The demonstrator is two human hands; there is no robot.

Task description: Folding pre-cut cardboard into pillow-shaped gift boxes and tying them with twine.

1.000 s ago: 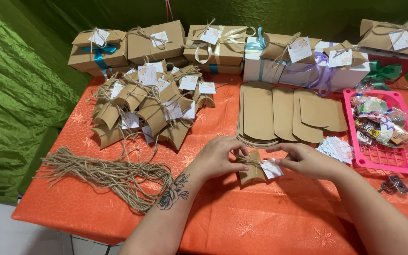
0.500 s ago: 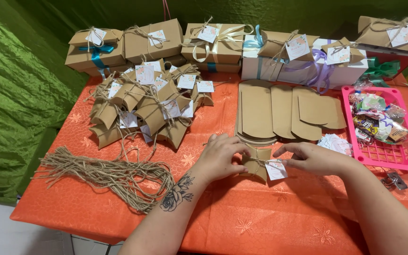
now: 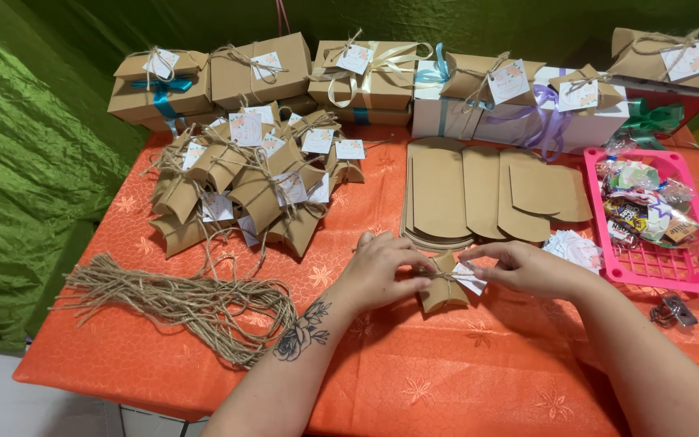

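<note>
Your left hand (image 3: pixel 382 271) and right hand (image 3: pixel 527 269) both pinch the thin jute twine (image 3: pixel 438 276) wrapped around a small brown kraft-paper pillow box (image 3: pixel 442 290), fingertips pressed together on the strands. The box rests on the orange tablecloth (image 3: pixel 446 380) between your hands, a small white tag (image 3: pixel 471 277) against its right side. Flat kraft box blanks (image 3: pixel 479 194) lie just behind; a bundle of loose twine lengths (image 3: pixel 180 303) lies well left.

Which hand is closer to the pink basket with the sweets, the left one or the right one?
The right hand. It holds the twine at the small kraft pillow box, just left of the pink basket. The left hand is on the box's far side, farther from the basket.
</note>
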